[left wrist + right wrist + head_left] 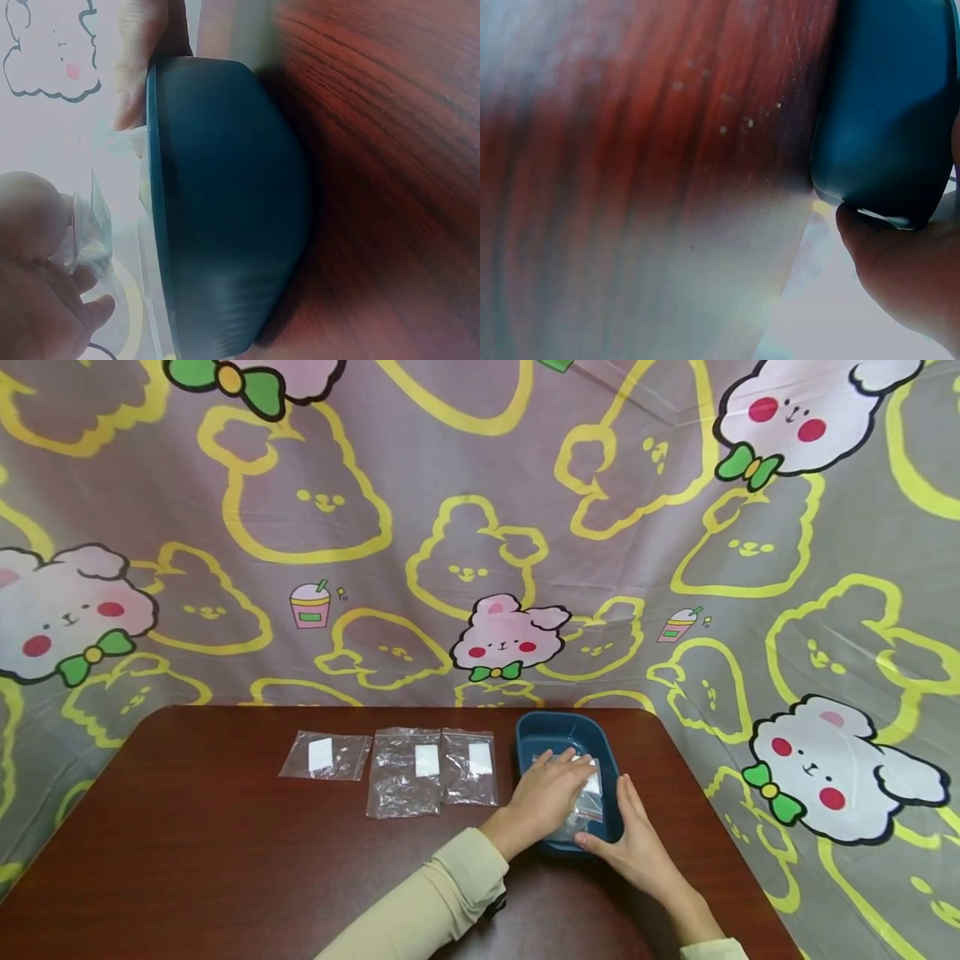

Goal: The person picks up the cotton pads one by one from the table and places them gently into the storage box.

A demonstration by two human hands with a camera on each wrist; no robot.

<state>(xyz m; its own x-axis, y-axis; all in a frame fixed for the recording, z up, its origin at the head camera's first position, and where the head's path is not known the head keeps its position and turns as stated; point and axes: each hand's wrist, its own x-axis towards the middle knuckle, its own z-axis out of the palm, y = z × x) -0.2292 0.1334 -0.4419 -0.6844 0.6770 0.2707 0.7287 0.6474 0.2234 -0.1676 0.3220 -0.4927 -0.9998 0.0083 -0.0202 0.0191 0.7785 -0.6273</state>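
A dark blue plastic bin (528, 722) stands on the right half of the table. My left hand (546, 789) is over it, back of the hand up, and holds a clear zip bag (587, 814) with a white label and a red seal line. In the left wrist view, this bag (94, 225) shows between thumb and fingers above the rim. With its thumb at the bin's near end and fingers along the right side, my right hand (637, 843) grips the bin. The right wrist view has the thumb (870, 240) against the bin's wall.
Left of the bin lie three clear zip bags with white labels: a small one (341, 756), a larger one (397, 785) and another (465, 781). They rest on the reddish-brown wooden table (247, 868). A patterned curtain (420, 585) hangs behind and at the sides.
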